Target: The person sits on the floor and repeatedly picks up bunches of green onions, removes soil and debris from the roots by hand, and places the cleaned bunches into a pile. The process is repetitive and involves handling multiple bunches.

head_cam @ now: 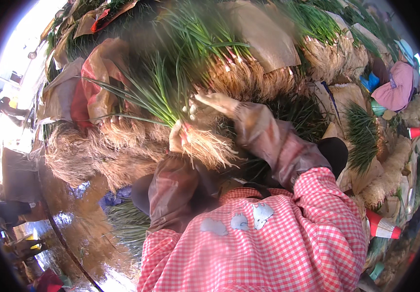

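Observation:
My left hand [175, 137], in a pale glove with a plastic sleeve cover behind it, grips a bunch of green onions [185, 134] near its white stalk bases. The long green leaves fan up and to the left, and the pale stringy roots hang to the right. My right hand [210, 100], gloved too, reaches among the stalk ends of the pile just above that bunch; blur and the plants partly hide its fingertips, so its hold cannot be told. Behind it lie more green onions with thick brown roots [235, 78].
Rooty bundles [75, 153] lie at the left beside a red and tan sack [104, 80]. A brown sheet [264, 40] covers part of the pile. Another person [396, 85] sits at the far right, near traffic cones [383, 224]. Wet ground [78, 226] shows lower left.

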The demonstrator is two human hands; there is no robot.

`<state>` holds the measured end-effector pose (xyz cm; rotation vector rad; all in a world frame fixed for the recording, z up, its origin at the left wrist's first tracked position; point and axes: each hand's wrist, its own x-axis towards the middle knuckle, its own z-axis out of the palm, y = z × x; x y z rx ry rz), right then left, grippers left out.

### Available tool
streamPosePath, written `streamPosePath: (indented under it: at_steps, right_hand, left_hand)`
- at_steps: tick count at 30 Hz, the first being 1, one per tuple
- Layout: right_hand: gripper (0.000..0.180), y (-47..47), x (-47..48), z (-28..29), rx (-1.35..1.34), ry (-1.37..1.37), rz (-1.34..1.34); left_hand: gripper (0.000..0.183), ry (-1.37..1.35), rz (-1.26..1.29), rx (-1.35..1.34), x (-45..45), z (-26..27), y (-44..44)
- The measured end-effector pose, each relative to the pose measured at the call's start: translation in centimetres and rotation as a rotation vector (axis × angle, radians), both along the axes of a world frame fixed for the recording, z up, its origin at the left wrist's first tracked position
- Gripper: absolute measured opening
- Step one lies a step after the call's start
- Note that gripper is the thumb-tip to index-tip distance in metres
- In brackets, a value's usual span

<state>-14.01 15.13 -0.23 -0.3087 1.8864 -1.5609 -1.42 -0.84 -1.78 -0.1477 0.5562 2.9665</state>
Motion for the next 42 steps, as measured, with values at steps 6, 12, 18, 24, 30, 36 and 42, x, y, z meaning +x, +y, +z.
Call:
streamPosePath:
  at_steps: [6, 12, 18, 24, 30, 36, 42]
  right_hand:
    - [0.035, -6.1, -0.1, -4.5, 0.124, 0.654, -0.378]
    - [0.023, 1.5, -1.8, -3.6, 0.207, 0.442, -0.461]
    - [0.027, 14.9, -0.9, -6.5, 1.273, 0.757, 1.281]
    - [0.024, 8.4, -2.2, -3.6, 0.864, 0.843, 0.378]
    - [0.027, -6.3, -7.2, -4.7, 1.145, 0.944, -0.055]
    - [0.027, 3.0, -9.5, -1.9, 0.519, 0.664, -0.072]
    - [0.021, 10.7, -4.6, -0.9, 0.343, 0.432, -0.082]
  left_hand:
    - [0.043, 0.094, -0.159, 0.059, 0.4, -0.6, -1.3]
    - [0.047, 0.35, -0.305, 0.345, 1.5, 1.1, -0.9]
    - [0.06, 0.158, -0.017, 0.0, 1.8, 1.4, -0.3]
    - [0.038, 0.247, 0.016, 0.107, 0.9, 2.2, -1.4]
    - [0.025, 0.193, -0.043, 0.025, 0.1, 1.5, -2.3]
    - [0.026, 0.068, -0.009, -0.106, -0.1, -0.7, -3.1]
    - [0.026, -0.041, 0.005, -0.112, -0.5, -2.5, -2.9]
